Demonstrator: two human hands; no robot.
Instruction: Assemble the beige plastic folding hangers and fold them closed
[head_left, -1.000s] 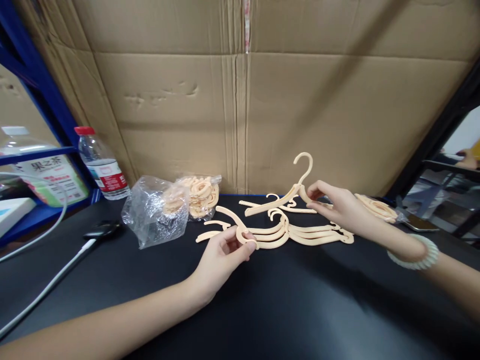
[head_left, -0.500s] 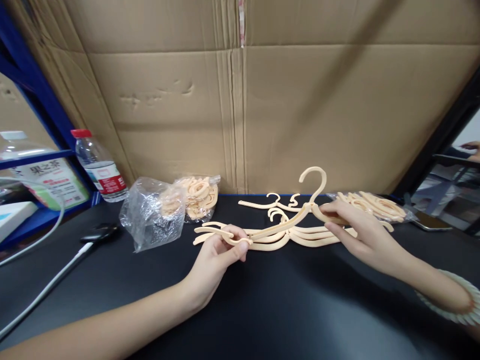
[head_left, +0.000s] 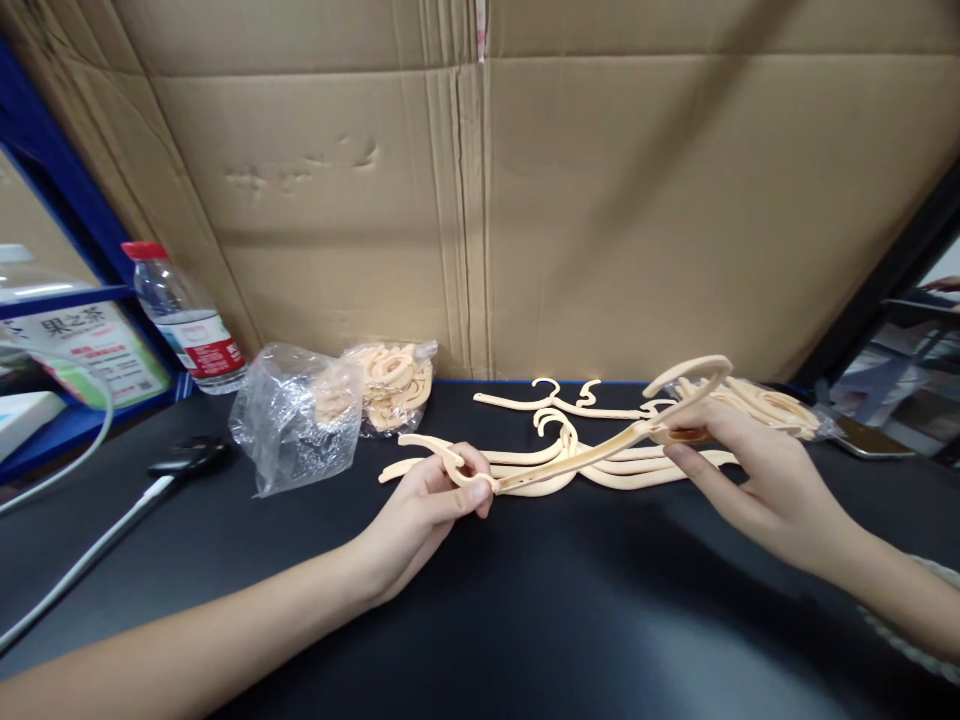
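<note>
My left hand [head_left: 427, 505] pinches a curved cream plastic hanger piece [head_left: 439, 455] above the black table [head_left: 480, 620]. My right hand [head_left: 739, 470] grips a cream hanger with a hook [head_left: 600, 448] near its neck, tilted low, its long arm reaching to my left fingertips. Under both lies a flat pile of cream hangers [head_left: 600, 470]. Two more hangers [head_left: 570, 405] lie behind the pile by the cardboard.
A crumpled clear bag [head_left: 296, 425] and a bag of cream rings [head_left: 390, 385] sit left of centre. A third bag of cream parts [head_left: 765, 405] lies at the right. A water bottle [head_left: 184, 320], a white cable [head_left: 90, 560], and a cardboard wall [head_left: 480, 200] surround them.
My right hand has swung the hooked hanger from upright down and forward until its arm meets the piece in my left hand. My left hand moved slightly left and lowered its piece.
</note>
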